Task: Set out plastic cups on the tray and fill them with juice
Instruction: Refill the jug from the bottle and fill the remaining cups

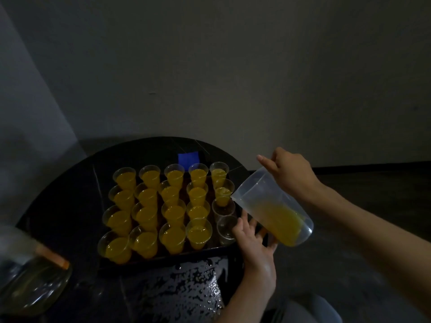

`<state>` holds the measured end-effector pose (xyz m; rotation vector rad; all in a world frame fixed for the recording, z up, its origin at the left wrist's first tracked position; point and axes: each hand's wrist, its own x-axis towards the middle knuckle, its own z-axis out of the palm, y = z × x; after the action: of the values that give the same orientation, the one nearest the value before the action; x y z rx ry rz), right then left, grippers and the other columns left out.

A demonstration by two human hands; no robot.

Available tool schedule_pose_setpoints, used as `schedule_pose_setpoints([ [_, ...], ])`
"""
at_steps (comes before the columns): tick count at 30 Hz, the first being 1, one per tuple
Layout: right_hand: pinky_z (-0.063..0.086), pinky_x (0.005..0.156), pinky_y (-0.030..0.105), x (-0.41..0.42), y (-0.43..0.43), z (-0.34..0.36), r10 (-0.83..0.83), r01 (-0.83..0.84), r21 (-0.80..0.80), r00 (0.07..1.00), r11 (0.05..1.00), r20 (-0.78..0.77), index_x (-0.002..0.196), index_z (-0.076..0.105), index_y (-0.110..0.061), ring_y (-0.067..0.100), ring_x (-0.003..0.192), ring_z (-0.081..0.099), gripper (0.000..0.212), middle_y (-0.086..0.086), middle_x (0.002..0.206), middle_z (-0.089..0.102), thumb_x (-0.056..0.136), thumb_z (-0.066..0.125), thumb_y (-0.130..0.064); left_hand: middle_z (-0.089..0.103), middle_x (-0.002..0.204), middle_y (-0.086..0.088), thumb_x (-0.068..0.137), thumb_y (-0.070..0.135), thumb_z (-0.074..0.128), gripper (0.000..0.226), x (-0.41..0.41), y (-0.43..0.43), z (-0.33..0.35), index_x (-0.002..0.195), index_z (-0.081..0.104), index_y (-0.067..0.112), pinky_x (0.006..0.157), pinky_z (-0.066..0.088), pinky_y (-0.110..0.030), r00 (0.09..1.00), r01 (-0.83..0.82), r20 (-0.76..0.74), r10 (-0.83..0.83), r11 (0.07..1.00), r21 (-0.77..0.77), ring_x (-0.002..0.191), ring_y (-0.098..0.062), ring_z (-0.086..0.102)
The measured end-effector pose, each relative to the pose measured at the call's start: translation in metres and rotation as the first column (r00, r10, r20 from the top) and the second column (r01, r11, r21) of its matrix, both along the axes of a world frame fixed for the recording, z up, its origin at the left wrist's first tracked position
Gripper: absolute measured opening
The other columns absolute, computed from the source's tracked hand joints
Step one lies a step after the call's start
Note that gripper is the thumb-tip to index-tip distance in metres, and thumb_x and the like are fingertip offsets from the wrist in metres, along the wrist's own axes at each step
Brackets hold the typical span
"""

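A dark tray (pixel 163 258) on a round black table carries several clear plastic cups, most of them filled with orange juice (pixel 173 237). Two cups at the tray's right end stand empty: one (pixel 224 209) and a nearer one (pixel 227 229). My right hand (pixel 290 170) grips the handle of a clear plastic jug (pixel 272 206), tilted with its spout over the right column of cups; orange juice lies in the jug's lower end. My left hand (pixel 250 238) reaches under the jug, its fingers straight against the jug's bottom side, beside the nearest empty cup.
The black table (pixel 70 206) is wet in front of the tray, with droplets (pixel 198 287). A clear container with pale liquid and an orange cap (pixel 35 283) sits at the lower left. A blue square (pixel 188 157) lies behind the tray. Grey walls stand behind.
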<state>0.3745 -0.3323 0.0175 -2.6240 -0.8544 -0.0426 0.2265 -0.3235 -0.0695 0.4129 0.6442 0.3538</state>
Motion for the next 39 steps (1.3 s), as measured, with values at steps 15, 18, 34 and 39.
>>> schedule_pose_setpoints([
  [15, 0.051, 0.056, 0.029, -0.001, 0.008, -0.009, 0.045, -0.044, -0.047, 0.999, 0.998, 0.021, 0.089, 0.050, -0.018, 0.015, 0.064, 0.058, 0.044, 0.002, 0.077, 0.058, 0.096, 0.043, -0.061, 0.057, 0.141, -0.001, 0.097, 0.065, 0.030, 0.054, -0.009, -0.004, -0.002, 0.139, 0.054, 0.041, 0.108, 0.041, -0.060, 1.000, -0.003, 0.022, 0.003, 1.000, -0.009, 0.127, -0.028, 0.053],
  [18, 0.045, 0.053, 0.024, -0.001, 0.011, -0.010, 0.048, -0.046, -0.054, 0.998, 0.997, 0.033, 0.089, 0.049, -0.019, 0.013, 0.063, 0.057, 0.044, 0.000, 0.076, 0.057, 0.095, 0.043, -0.062, 0.057, 0.140, -0.002, 0.097, 0.065, 0.031, 0.055, -0.010, -0.005, 0.000, 0.140, 0.054, 0.041, 0.107, 0.041, -0.060, 1.000, 0.002, 0.029, -0.002, 1.000, -0.011, 0.127, -0.029, 0.054],
  [34, 0.038, 0.051, 0.026, -0.005, 0.021, 0.000, 0.037, -0.033, -0.130, 0.999, 0.991, 0.035, 0.090, 0.048, -0.016, 0.015, 0.062, 0.053, 0.045, 0.003, 0.076, 0.055, 0.096, 0.044, -0.060, 0.060, 0.136, -0.004, 0.100, 0.056, 0.027, 0.053, -0.009, 0.000, -0.001, 0.142, 0.052, 0.037, 0.103, 0.045, -0.058, 1.000, 0.019, 0.025, -0.018, 0.999, -0.035, 0.124, -0.030, 0.056],
  [39, 0.042, 0.052, 0.028, -0.003, 0.021, -0.002, 0.039, -0.033, -0.128, 0.998, 0.991, 0.044, 0.089, 0.049, -0.016, 0.016, 0.062, 0.054, 0.047, 0.004, 0.076, 0.056, 0.095, 0.044, -0.062, 0.060, 0.136, -0.004, 0.100, 0.057, 0.029, 0.052, -0.009, 0.001, 0.000, 0.141, 0.054, 0.037, 0.104, 0.045, -0.058, 0.999, 0.028, 0.024, -0.027, 0.999, -0.032, 0.123, -0.030, 0.057],
])
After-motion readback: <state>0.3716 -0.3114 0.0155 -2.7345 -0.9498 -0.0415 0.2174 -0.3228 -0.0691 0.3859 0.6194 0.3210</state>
